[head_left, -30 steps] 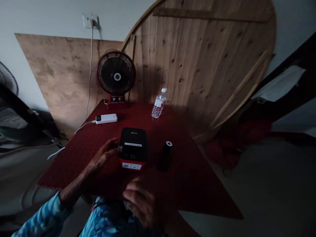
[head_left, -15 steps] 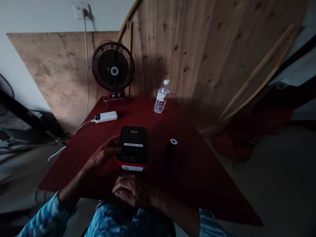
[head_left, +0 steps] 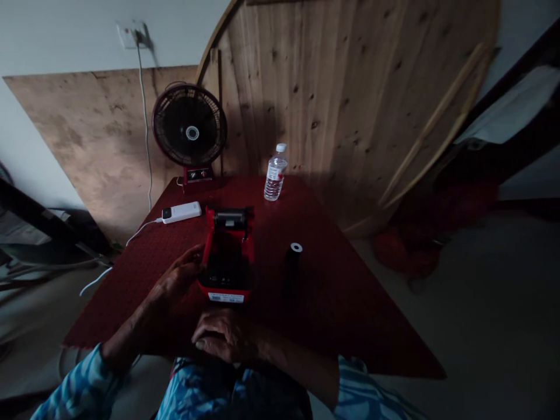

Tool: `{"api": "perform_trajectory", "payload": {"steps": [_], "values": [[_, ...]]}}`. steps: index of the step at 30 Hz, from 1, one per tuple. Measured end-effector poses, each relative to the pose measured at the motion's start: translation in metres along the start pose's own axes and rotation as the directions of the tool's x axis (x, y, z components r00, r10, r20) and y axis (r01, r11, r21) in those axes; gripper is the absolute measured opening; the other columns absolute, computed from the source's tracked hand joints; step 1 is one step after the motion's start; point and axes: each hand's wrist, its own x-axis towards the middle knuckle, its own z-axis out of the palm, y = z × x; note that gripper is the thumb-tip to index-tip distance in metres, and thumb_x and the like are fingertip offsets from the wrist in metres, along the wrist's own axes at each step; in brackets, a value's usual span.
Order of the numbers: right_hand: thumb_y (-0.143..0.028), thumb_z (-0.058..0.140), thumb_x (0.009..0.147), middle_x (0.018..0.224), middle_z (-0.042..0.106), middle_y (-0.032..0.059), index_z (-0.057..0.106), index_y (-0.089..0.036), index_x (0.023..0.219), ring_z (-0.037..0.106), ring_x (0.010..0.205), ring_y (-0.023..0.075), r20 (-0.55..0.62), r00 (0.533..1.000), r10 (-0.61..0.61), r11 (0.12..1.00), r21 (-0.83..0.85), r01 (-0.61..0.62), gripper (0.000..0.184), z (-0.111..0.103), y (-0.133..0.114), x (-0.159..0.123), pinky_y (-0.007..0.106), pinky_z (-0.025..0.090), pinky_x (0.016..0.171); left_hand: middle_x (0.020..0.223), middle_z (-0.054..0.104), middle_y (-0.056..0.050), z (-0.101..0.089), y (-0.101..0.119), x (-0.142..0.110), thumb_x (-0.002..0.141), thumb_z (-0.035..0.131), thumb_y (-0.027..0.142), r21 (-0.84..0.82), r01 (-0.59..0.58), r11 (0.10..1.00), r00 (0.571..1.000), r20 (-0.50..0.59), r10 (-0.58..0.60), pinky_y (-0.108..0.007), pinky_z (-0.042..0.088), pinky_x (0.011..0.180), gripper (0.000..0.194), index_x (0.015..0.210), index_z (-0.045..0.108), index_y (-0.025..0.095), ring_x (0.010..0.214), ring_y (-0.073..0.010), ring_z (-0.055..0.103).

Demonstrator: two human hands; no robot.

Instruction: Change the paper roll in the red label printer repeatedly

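A small red and black label printer (head_left: 224,294) sits near the front of the red table, its lid (head_left: 230,218) swung up and back. The dark hollow inside shows, and a white label is on its front. My left hand (head_left: 177,283) rests along the printer's left side, fingers stretched out and touching the case. Just in front of the printer, my right hand (head_left: 225,337) lies at the table's edge with its fingers curled in, nothing visible in them. To the printer's right stands a dark roll with a white end (head_left: 296,248); its lower part fades into shadow.
A white power bank (head_left: 181,212) with a cable lies at the back left of the table (head_left: 336,291). Behind it stands a fan (head_left: 190,131), and a water bottle (head_left: 275,174) is at the back. Wooden boards (head_left: 297,87) lean against the wall.
The printer's lid, closed before, is now up and shows the inside. Both hands keep nearly the same places by the printer. The whole view has shifted slightly.
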Motion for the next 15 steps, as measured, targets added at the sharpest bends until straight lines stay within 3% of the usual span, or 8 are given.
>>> {"api": "perform_trajectory", "payload": {"steps": [6,9,10,12,15], "values": [[-0.025,0.057,0.094,0.096,0.073,0.0064,0.072,-0.016,0.096,0.068,0.09,0.0156,0.01,1.0,0.0,1.0,-0.016,0.0,0.017,-0.003,-0.004,0.0,0.026,0.052,0.085,0.122,0.073,-0.011,-0.006,0.001,0.002,0.071,0.07,0.023,0.105,-0.009,0.994,1.0,0.005,0.008,-0.035,0.053,0.083,0.06,0.131,0.064,0.02,0.105,-0.0317,0.07],[-0.025,0.058,0.093,0.098,0.074,0.0067,0.072,-0.016,0.098,0.069,0.091,0.0154,0.0,1.0,0.013,0.999,-0.031,-0.013,0.018,-0.004,-0.005,0.0,0.024,0.051,0.084,0.129,0.07,-0.011,-0.008,0.008,-0.005,0.074,0.071,0.029,0.258,-0.05,0.965,0.996,-0.055,0.066,-0.037,0.053,0.088,0.061,0.134,0.062,0.021,0.112,-0.0332,0.067],[-0.024,0.058,0.093,0.099,0.074,0.0068,0.072,-0.016,0.098,0.069,0.091,0.0154,0.004,1.0,0.018,0.999,-0.037,-0.018,0.018,-0.004,-0.006,0.0,0.024,0.051,0.084,0.13,0.069,-0.011,-0.007,0.013,-0.006,0.076,0.072,0.032,0.354,-0.078,0.932,0.99,-0.086,0.115,-0.037,0.053,0.089,0.059,0.133,0.062,0.022,0.115,-0.0331,0.066],[-0.024,0.058,0.093,0.102,0.074,0.0066,0.072,-0.016,0.1,0.069,0.092,0.0151,0.026,0.999,0.03,0.999,-0.045,-0.029,0.017,-0.005,-0.007,-0.001,0.023,0.05,0.085,0.127,0.071,-0.01,-0.002,0.027,-0.005,0.083,0.068,0.039,0.605,-0.151,0.782,0.969,-0.067,0.238,-0.038,0.052,0.089,0.048,0.129,0.065,0.023,0.114,-0.0321,0.066],[-0.024,0.057,0.093,0.102,0.074,0.0039,0.07,-0.018,0.101,0.068,0.089,0.013,0.058,0.997,0.057,0.996,-0.074,-0.053,0.017,-0.006,-0.007,0.001,0.021,0.049,0.08,0.11,0.076,-0.008,0.012,0.046,0.015,0.086,0.065,0.041,0.811,-0.285,0.511,0.942,0.14,0.304,-0.038,0.051,0.089,0.03,0.109,0.075,0.023,0.105,-0.0306,0.068]]}}
